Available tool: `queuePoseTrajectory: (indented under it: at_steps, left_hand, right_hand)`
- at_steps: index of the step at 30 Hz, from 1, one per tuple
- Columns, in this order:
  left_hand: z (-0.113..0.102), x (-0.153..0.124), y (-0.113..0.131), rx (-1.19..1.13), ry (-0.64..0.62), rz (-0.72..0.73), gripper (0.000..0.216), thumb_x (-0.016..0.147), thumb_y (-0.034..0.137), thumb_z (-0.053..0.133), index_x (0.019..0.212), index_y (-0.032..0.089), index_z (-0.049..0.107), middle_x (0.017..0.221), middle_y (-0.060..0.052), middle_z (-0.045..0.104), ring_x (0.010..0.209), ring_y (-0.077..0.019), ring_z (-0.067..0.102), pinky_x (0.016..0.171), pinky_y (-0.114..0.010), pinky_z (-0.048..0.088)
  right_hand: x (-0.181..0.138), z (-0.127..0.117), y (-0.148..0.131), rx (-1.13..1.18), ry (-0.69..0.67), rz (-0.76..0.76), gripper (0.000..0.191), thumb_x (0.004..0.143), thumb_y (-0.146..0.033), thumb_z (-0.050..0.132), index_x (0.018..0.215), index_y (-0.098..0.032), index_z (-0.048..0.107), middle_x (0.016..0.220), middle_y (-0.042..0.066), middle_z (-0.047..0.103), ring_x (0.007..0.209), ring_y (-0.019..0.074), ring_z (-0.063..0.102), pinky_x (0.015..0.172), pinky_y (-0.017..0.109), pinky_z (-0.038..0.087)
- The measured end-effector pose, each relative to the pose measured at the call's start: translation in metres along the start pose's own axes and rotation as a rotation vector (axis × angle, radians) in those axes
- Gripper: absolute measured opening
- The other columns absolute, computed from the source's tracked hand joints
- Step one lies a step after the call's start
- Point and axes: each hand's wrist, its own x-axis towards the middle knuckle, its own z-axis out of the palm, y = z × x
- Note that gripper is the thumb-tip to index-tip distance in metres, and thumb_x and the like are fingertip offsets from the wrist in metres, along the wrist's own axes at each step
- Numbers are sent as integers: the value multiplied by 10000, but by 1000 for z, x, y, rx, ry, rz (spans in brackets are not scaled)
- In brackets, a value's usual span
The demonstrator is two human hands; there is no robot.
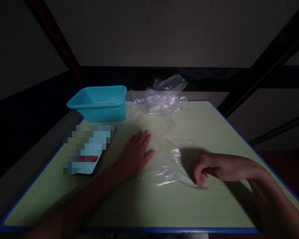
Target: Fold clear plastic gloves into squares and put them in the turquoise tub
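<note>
Right hand (203,170) pinches the edge of clear plastic film (164,166), seemingly flimsy and slippery; left hand (136,154) rests open-palmed at its far edge.

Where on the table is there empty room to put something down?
Bare table lies right of the plastic pile, beyond the right hand. Another strip runs along the near edge between both arms. Crowded: the teal tub and packet on the left, and the plastic sheet by the left hand.
</note>
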Motion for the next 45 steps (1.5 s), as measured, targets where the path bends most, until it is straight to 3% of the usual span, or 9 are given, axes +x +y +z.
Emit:
queuePoseTrajectory:
  at_steps: [4, 9, 13, 16, 21, 26, 30, 35, 45]
  left_hand:
    - [1, 0, -1, -7, 11, 0, 517, 888, 369, 437, 1317, 86, 386, 1418, -190, 362, 1313, -315, 333, 1047, -478, 308]
    - [-5, -3, 2, -4, 193, 107, 479, 862, 301, 484, 1282, 78, 421, 1416, -216, 345, 1319, -342, 303, 1036, -518, 306]
    - [-17, -11, 10, -98, 335, 357, 257, 884, 201, 409, 1073, 132, 569, 1212, -148, 555, 1115, -241, 518, 919, -394, 439]
    - [-21, -15, 17, -307, 266, 450, 239, 877, 141, 366, 852, 148, 604, 888, -80, 638, 803, -156, 578, 746, -283, 480]
    - [-19, -16, 20, -555, 26, 496, 212, 840, 159, 416, 675, 157, 551, 710, -31, 565, 653, -121, 519, 628, -222, 439]
    - [-17, -16, 16, -660, -51, 518, 174, 686, 259, 656, 784, 139, 575, 838, -55, 583, 732, -150, 548, 666, -241, 448]
    - [-15, -14, 16, -697, -43, 484, 37, 744, 117, 528, 738, 142, 554, 867, -66, 598, 772, -139, 563, 712, -234, 443]
    - [-16, -7, 17, -773, -79, 357, 152, 804, 145, 471, 667, 147, 537, 738, -24, 575, 660, -109, 529, 637, -221, 407]
    - [-19, -5, 15, -844, -145, 319, 140, 796, 223, 489, 688, 149, 538, 744, -31, 582, 677, -123, 528, 647, -238, 410]
  right_hand:
    - [-9, -4, -4, -72, -55, 44, 479, 469, 86, 290, 647, -197, 633, 589, -33, 602, 581, 109, 581, 561, 223, 466]
    - [7, 4, -20, -171, 200, -112, 320, 674, 56, 393, 744, -166, 612, 695, 3, 618, 651, 115, 576, 605, 235, 466]
    - [27, 22, -28, -391, 314, -246, 90, 751, -109, 565, 817, -152, 610, 783, 34, 601, 730, 143, 568, 646, 265, 464]
    - [37, 35, -26, -689, 303, -282, 82, 798, -210, 573, 840, -152, 613, 820, 56, 604, 780, 179, 556, 705, 317, 467]
    - [48, 45, -17, -963, 313, -382, 157, 855, -214, 489, 769, -163, 610, 781, 51, 609, 771, 193, 532, 718, 346, 444]
    - [48, 41, -14, -773, 328, -342, 191, 862, -137, 422, 787, -146, 598, 768, 45, 582, 720, 163, 520, 676, 314, 427]
    - [45, 35, -16, -570, 319, -226, 137, 829, -111, 449, 777, -150, 569, 752, 29, 555, 689, 143, 517, 621, 281, 404]
    - [47, 38, -15, -549, 363, -165, 134, 750, -218, 646, 835, -149, 569, 834, 36, 564, 733, 156, 523, 640, 282, 396]
    - [52, 37, -11, -460, 386, -198, 211, 919, -203, 449, 771, -146, 588, 780, 31, 562, 738, 149, 540, 670, 278, 397]
